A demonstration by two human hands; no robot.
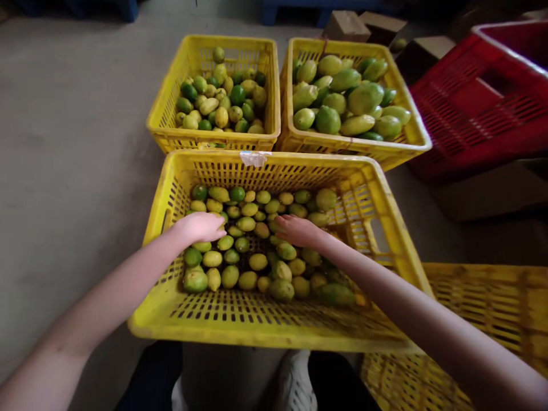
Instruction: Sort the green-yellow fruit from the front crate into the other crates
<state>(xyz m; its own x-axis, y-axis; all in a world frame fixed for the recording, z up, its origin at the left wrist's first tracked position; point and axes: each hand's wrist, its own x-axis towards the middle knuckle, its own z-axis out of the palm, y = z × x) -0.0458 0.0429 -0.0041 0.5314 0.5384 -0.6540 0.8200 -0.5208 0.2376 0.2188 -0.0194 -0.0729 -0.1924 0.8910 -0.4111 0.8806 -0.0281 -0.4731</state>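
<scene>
Both hands reach down into the near yellow crate (pixel 265 337), whose bottom is covered with yellow and green lemon-like fruits (pixel 258 262). On the left side, my left hand (pixel 204 226) rests over the fruits with its fingers bent down together around something I cannot make out. Right of the middle, my right hand (pixel 297 229) lies on the fruits, fingers pointing left and curled over; what is under them is hidden. A larger green fruit (pixel 336 295) lies in the crate's near right part.
Behind stand a yellow crate of small fruits (pixel 171 91) and another with larger green fruits (pixel 417 134). A red crate (pixel 479 103) and cardboard boxes (pixel 346 25) are at the right and back. Another yellow crate (pixel 483 308) sits at the lower right.
</scene>
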